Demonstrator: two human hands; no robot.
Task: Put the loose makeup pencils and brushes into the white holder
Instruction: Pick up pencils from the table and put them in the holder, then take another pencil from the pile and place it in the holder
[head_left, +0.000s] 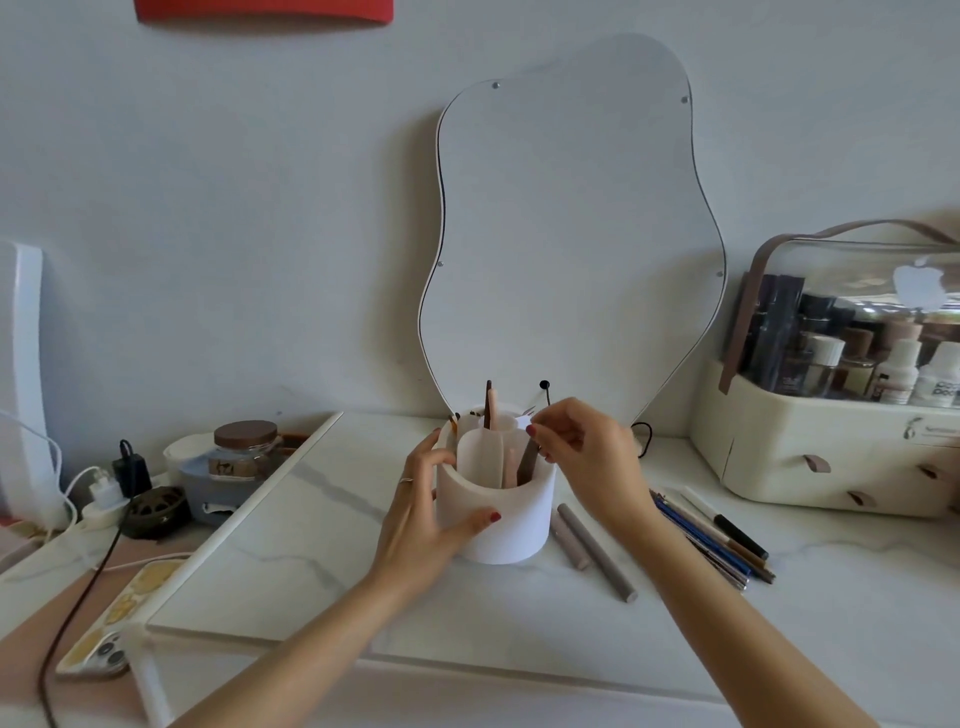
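Observation:
The white holder, with several round compartments, stands in the middle of the marble tabletop. My left hand grips its left side, thumb on the front wall. Over the holder's right rim my right hand pinches the top of a dark brown pencil that stands slanted inside the front compartment. A few more pencils stick up from the rear compartments. Two grey sticks lie just right of the holder. A bundle of loose pencils and pens lies further right.
A wavy mirror leans on the wall behind the holder. A cream cosmetics case stands at the right. At the left are a jar, a charger with cables and a phone.

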